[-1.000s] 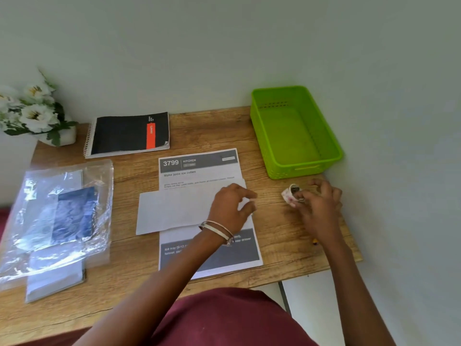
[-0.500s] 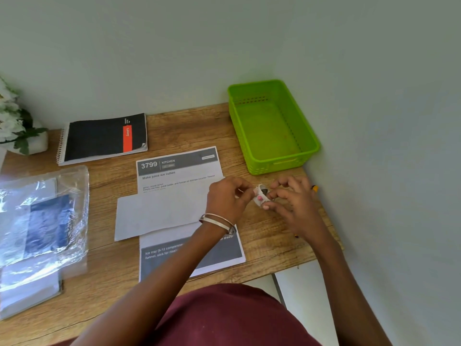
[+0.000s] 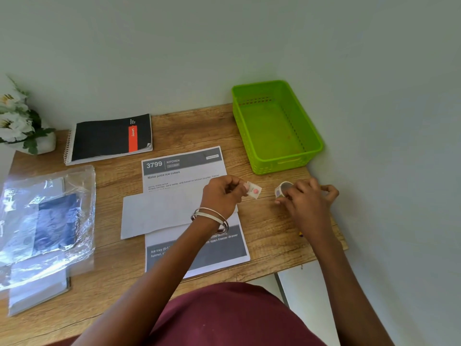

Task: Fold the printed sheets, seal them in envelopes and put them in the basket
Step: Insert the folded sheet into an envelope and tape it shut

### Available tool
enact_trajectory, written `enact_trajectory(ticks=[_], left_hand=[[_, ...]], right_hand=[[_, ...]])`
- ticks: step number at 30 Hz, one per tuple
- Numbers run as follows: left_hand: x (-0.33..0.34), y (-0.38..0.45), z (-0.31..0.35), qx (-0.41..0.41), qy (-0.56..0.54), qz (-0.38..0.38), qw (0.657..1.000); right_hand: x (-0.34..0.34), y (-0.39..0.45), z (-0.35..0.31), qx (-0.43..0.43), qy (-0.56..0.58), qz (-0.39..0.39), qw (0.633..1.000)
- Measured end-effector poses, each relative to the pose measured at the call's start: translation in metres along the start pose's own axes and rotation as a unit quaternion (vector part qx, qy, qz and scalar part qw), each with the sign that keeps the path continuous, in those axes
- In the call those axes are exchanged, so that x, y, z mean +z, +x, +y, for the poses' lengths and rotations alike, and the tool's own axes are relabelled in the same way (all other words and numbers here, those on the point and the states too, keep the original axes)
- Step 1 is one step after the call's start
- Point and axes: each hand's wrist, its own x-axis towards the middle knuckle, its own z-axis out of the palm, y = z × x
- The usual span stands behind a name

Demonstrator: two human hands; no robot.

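Observation:
A white envelope [image 3: 162, 212] lies across a printed sheet [image 3: 183, 168] headed "3799 KITCHEN" in the middle of the wooden table. My left hand [image 3: 223, 196] pinches a small white piece of sticker tape [image 3: 254, 191] with a pink spot, just right of the envelope. My right hand [image 3: 305, 199] holds the small roll of tape [image 3: 282, 189] down near the table, in front of the green basket [image 3: 314, 146], which has nothing in it.
A clear plastic bag [image 3: 47, 221] with more envelopes lies at the left. A black spiral notebook [image 3: 109, 138] sits at the back, and white flowers in a pot [image 3: 22, 126] stand in the back left corner. A wall runs along the table's right side.
My hands met over the tape roll, then pulled apart: the left now holds a torn-off piece, the right keeps the roll. The camera view shifted slightly.

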Motion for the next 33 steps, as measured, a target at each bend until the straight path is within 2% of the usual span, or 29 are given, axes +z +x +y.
enact_trajectory(ticks=[5,7,8,9,11,13,15,18,25,30,33], left_hand=[[-0.011,0.000,-0.007,-0.004,0.016,0.006,1.000],[-0.018,-0.001,-0.009,0.010,0.053,0.015,0.998],[-0.021,-0.001,-0.010,0.019,0.073,0.017,0.997],[-0.025,-0.001,-0.012,0.028,0.092,0.016,0.995],[-0.030,-0.001,-0.017,0.048,0.131,0.008,0.990],[-0.036,-0.001,-0.020,0.066,0.170,0.001,0.983],[-0.041,-0.001,-0.022,0.079,0.191,0.002,0.978],[-0.050,0.002,-0.024,0.092,0.189,0.003,0.978],[-0.050,0.020,-0.033,0.053,0.162,0.063,0.983],[-0.045,0.033,-0.042,-0.002,0.137,0.089,0.987],[-0.041,0.036,-0.047,-0.030,0.115,0.109,0.987]], right_hand=[[0.007,-0.003,-0.005,0.020,-0.044,-0.022,0.999],[-0.002,-0.002,-0.016,0.050,0.050,0.014,0.997],[-0.009,0.000,-0.025,0.068,0.146,0.025,0.987],[-0.017,0.003,-0.035,0.087,0.270,0.017,0.959],[-0.026,0.006,-0.058,0.123,0.467,-0.034,0.875],[-0.024,0.008,-0.077,0.138,0.524,-0.097,0.835],[-0.015,0.008,-0.090,0.134,0.530,-0.134,0.827],[-0.005,0.012,-0.103,0.154,0.546,-0.142,0.811],[0.010,0.031,-0.112,0.308,0.559,-0.108,0.763],[0.021,0.050,-0.120,0.364,0.532,-0.098,0.758],[0.025,0.059,-0.124,0.388,0.498,-0.104,0.768]])
